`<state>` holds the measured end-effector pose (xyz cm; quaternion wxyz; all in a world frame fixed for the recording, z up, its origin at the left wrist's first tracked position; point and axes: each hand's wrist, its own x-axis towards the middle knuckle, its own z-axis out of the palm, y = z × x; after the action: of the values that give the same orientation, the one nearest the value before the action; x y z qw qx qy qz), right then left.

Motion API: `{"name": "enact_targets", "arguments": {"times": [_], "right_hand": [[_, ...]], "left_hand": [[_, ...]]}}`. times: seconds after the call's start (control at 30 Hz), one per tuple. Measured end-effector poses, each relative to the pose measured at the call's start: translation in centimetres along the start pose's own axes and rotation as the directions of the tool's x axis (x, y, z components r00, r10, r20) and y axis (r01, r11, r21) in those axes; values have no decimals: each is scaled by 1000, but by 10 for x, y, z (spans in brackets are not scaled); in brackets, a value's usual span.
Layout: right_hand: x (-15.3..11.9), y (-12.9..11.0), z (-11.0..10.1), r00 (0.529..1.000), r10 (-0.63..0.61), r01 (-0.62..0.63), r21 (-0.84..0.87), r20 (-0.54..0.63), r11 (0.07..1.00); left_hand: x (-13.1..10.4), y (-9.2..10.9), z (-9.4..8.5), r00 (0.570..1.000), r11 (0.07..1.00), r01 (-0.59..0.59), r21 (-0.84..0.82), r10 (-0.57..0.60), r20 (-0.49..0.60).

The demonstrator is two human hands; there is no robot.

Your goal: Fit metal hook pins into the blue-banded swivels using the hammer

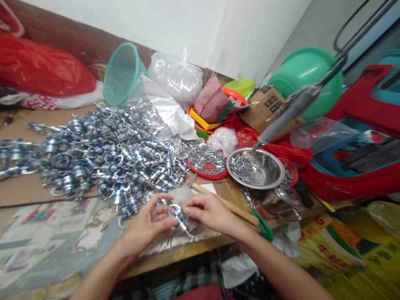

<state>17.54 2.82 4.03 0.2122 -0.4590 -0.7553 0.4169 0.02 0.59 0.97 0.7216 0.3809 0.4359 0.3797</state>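
Observation:
Between my hands is a silver-and-blue metal hook fitting (pixel 180 220), its curved hook at the top and a small ring at its lower end. My left hand (pixel 155 216) has its thumb against the fitting's left side, with the fingers curled behind. The thumb and bent fingers of my right hand (pixel 208 211) pinch the hook's right side; the exact contact is too small to make out. Under and behind the fitting lies a grey stone-like block (pixel 181 194). A hammer with a wooden handle (pixel 239 211) rests right beside it, partly covered by my right hand.
A large pile of similar hook fittings (pixel 103 154) spreads across the left. Small metal parts fill a red tray (pixel 208 174), and pins lie in a steel bowl (pixel 271 177). A grey tool on an arm (pixel 287 110) reaches over the bowl. Behind stands a green basket (pixel 120 75).

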Motion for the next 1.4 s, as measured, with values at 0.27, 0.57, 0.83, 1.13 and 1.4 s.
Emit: {"name": "enact_targets", "arguments": {"times": [0.27,0.57,0.83,1.13,1.4], "right_hand": [[14,8,14,982,-176,151,-295,-61,943],[0,5,15,980,-113,92,-129,-165,987],[8,6,11,973,208,-156,386,-97,909],[-16,8,13,957,-195,137,-259,-215,956],[-24,-1,0,974,-205,144,-435,-95,889]], "left_hand": [[2,-4,-2,1000,1000,-21,-16,20,-12],[1,-3,-1,999,1000,-17,-14,17,-27],[3,-3,0,1000,1000,-8,-19,7,-27],[-2,3,4,998,1000,-20,-13,19,-62],[2,-3,1,999,1000,-18,-6,18,-28]]}}
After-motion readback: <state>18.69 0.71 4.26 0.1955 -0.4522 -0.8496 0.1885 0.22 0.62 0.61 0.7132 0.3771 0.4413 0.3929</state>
